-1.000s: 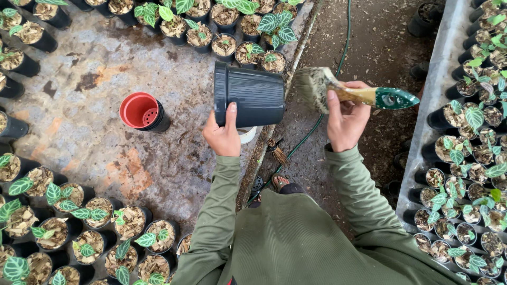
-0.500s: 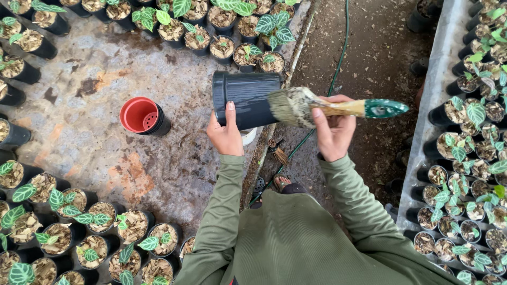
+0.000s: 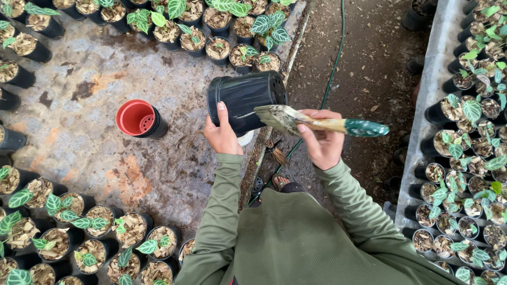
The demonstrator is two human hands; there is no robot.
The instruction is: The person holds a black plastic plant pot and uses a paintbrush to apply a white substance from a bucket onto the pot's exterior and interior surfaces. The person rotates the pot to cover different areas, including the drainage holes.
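Head camera, looking straight down: a person in olive-green long sleeves stands at the edge of a stained, rust-blotched concrete slab (image 3: 105, 158) in a plant nursery. The left hand (image 3: 222, 134) is closed around a black plastic pot (image 3: 245, 100), thumb up along its side, holding it tipped on its side in the air above the slab's right edge, with drainage holes visible near its base. The right hand (image 3: 322, 142) is wrapped around the handle of a wide paintbrush (image 3: 317, 122) with a pale wooden shaft and a dark green end. The worn bristles point left and touch the side of the black pot.

On the slab, to the left of the held pot and well apart from it, a red pot (image 3: 138, 119) sits nested in a black one, tipped partly over.

Rows of small black pots with green, pale-veined seedlings (image 3: 174, 21) line the top edge of the slab, and more such pots (image 3: 68, 232) fill the lower left corner, their soil topped with light wood chips.

Right of the slab runs a strip of bare brown earth (image 3: 369, 63), crossed by a thin green hose (image 3: 338, 47). Further right, a grey bench (image 3: 433, 79) holds more potted seedlings. A sandalled foot (image 3: 280, 182) shows just below the hands.
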